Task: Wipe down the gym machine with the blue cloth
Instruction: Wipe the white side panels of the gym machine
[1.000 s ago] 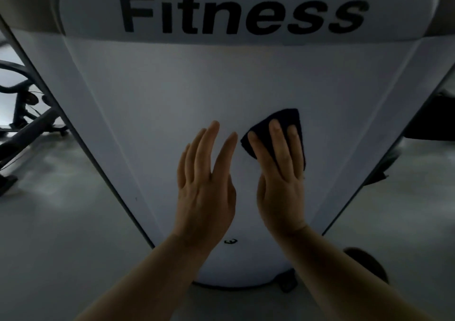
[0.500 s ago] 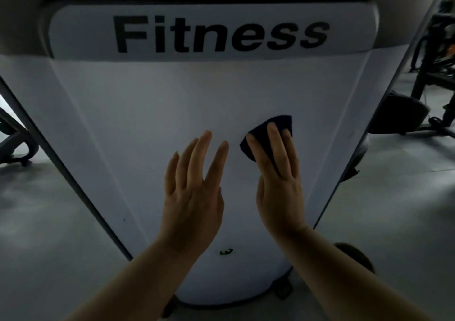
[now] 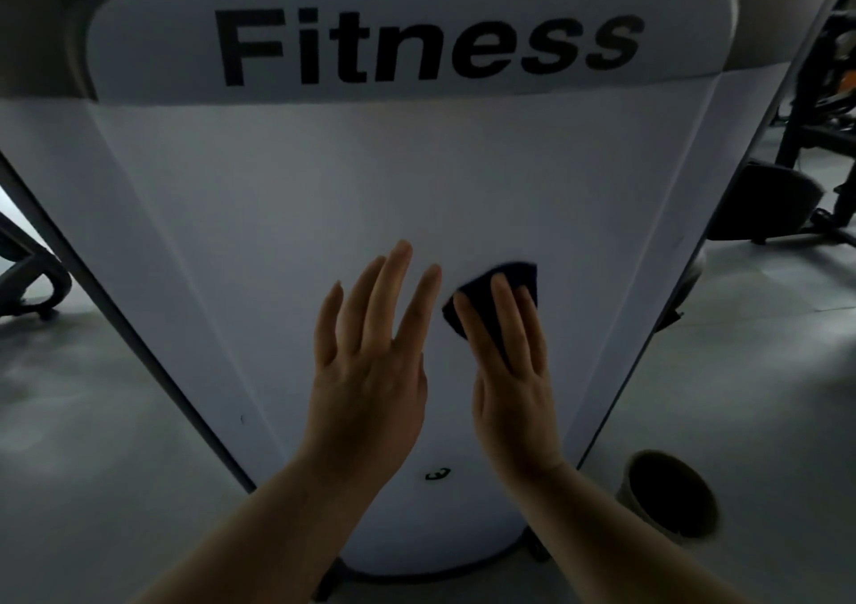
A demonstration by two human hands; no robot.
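Fingers point(image 3: 505, 311) of the right hand point(image 3: 512, 372) lie straight and together, pressing the blue cloth point(image 3: 519, 274) flat against the machine's white shroud point(image 3: 324, 196), likely for full wiping contact. The left hand point(image 3: 370, 367), fingers slightly spread, holds nothing.

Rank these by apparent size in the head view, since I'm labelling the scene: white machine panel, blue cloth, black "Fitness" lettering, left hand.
1. White machine panel
2. Black "Fitness" lettering
3. Left hand, though it looks large partly from nearness to the camera
4. Dark blue cloth, partly covered by the right hand
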